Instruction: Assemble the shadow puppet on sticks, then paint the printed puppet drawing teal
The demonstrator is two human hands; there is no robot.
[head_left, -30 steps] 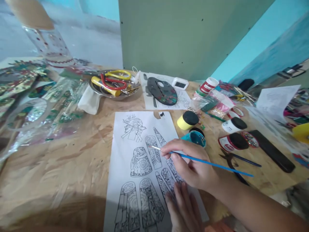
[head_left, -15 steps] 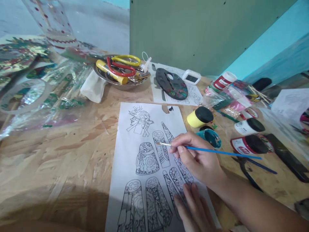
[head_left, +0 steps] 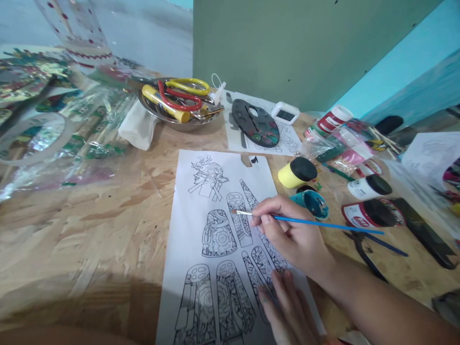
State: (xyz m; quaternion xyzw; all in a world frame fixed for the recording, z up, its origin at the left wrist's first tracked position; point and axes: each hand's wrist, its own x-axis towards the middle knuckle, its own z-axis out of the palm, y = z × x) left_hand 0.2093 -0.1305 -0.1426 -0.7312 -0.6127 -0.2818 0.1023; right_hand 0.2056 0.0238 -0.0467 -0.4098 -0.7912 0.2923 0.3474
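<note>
A thin blue paintbrush (head_left: pixel 323 224) is pinched in the fingers of my right hand (head_left: pixel 291 232). Its brown bristle tip is over an oval-topped drawn piece near the middle of a white sheet (head_left: pixel 187 218), which carries black line patterns and a small figure. Whether the bristles touch the paper, I cannot tell. Below my right hand, my left hand (head_left: pixel 289 306) lies with its fingers on the sheet's lower right part, partly cut off by the frame's bottom edge. To the right of the sheet stands a teal paint cup (head_left: pixel 319 204), open at the top.
Black-lidded jars in yellow (head_left: pixel 290 176), white (head_left: pixel 362 188) and red (head_left: pixel 359 214) stand at right, near pliers (head_left: pixel 362 249) and a black phone (head_left: pixel 424 232). Behind lie a dark palette (head_left: pixel 251 125), a white timer (head_left: pixel 285 114) and a metal bowl (head_left: pixel 179 125) of tools. Plastic-wrapped sticks fill the left.
The view has shifted very slightly. The brush and my right hand have moved a little left on the picture, with the grip the same. My left hand stays on the sheet.
</note>
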